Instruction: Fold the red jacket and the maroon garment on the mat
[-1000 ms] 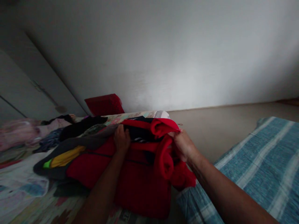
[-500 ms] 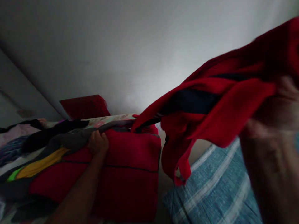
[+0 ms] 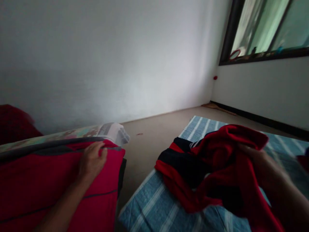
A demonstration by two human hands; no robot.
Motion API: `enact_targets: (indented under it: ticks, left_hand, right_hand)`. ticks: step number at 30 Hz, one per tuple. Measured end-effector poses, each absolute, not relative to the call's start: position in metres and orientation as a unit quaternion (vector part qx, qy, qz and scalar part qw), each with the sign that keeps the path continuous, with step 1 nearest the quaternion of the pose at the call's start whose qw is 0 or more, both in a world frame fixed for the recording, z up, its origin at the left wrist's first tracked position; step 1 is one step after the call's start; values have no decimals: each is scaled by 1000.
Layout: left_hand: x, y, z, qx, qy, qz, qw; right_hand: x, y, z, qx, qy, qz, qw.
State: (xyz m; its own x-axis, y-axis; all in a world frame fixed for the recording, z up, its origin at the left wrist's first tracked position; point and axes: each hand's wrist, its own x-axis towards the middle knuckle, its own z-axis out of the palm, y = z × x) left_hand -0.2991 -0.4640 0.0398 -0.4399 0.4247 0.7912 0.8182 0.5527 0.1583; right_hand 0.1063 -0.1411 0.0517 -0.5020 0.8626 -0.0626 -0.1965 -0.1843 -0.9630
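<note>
My left hand (image 3: 93,158) rests on a pinkish-red garment (image 3: 101,180) with grey edging, spread out at the left. Its fingers lie on the cloth near the upper edge, loosely bent and slightly apart. On the right, my right hand (image 3: 259,162) is closed around a bunched red and navy jacket (image 3: 217,164) with white stripes; some fingers are hidden by the folds. Most of that jacket lies crumpled over a blue-and-white striped sheet (image 3: 145,199), and one red part hangs down toward me.
Pale floor (image 3: 145,145) separates the two surfaces. Patterned bedding (image 3: 77,132) lies beneath the pinkish-red garment. A dark red object (image 3: 16,124) stands against the wall at far left. Small items, including a round mirror (image 3: 235,54), sit on the window ledge at right.
The view has swung right. My right hand has lowered the red and navy jacket from the air onto the striped sheet, still gripping it. My left hand remains on the pinkish-red garment.
</note>
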Motion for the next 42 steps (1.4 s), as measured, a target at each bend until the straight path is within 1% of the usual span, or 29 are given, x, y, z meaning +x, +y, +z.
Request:
enact_targets:
  ticks: [3, 4, 7, 10, 13, 17, 19, 21, 23, 25, 26, 27, 28, 29, 31, 33, 35, 37, 38, 40, 42]
  left_hand:
    - [-251, -388, 31, -479, -776, -288, 291]
    - [-229, -365, 30, -525, -761, -299, 238]
    - [-159, -303, 36, -637, -688, -326, 123]
    - [-100, -255, 45, -710, -628, -316, 22]
    - [-65, -218, 48, -733, -606, -305, -43]
    - [-47, -188, 49, -750, -591, -265, -134]
    - [-44, -181, 53, -739, -618, -238, -123]
    - [-42, -177, 59, -712, -660, -230, -68]
    - [-42, -173, 67, -681, -693, -236, -18]
    - [-43, -167, 74, -653, -716, -247, 12]
    - [-43, -164, 78, -641, -724, -253, 23]
    - [-43, -161, 82, -631, -731, -258, 32]
    - [-43, -158, 86, -623, -736, -262, 40]
    - [-42, -156, 90, -617, -739, -266, 47]
    - [-39, -153, 99, -609, -741, -278, 59]
    - [-36, -153, 107, -605, -738, -290, 73]
    - [-34, -156, 115, -604, -731, -305, 85]
    - [-36, -163, 120, -608, -717, -329, 89]
    - [-37, -166, 123, -611, -707, -345, 88]
    - [-40, -173, 127, -617, -688, -371, 84]
    - [-42, -180, 133, -620, -676, -389, 82]
  right_hand:
    - [121, -146, 43, -357, -436, 745, 356]
    - [125, -147, 42, -353, -433, 746, 361]
    - [136, -150, 44, -335, -426, 756, 367]
    - [143, -152, 45, -313, -421, 772, 360]
    - [146, -153, 43, -308, -431, 774, 347]
    - [155, -149, 37, -313, -487, 746, 329]
    - [164, -146, 32, -327, -545, 705, 316]
    - [174, -147, 28, -385, -615, 600, 337]
    - [186, -154, 22, -482, -670, 407, 391]
    - [195, -169, 17, -536, -690, 198, 445]
    - [196, -179, 14, -529, -697, 130, 467]
    - [196, -190, 12, -501, -711, 104, 482]
    - [193, -201, 9, -465, -734, 109, 484]
    - [188, -211, 6, -422, -766, 141, 463]
    - [173, -225, 1, -370, -824, 205, 377]
    - [157, -231, -3, -372, -855, 192, 308]
    - [147, -228, -6, -407, -860, 141, 274]
    - [144, -219, -9, -442, -849, 113, 267]
    - [144, -212, -10, -452, -842, 117, 271]
    - [148, -199, -13, -467, -816, 163, 300]
    - [152, -184, -14, -471, -772, 237, 354]
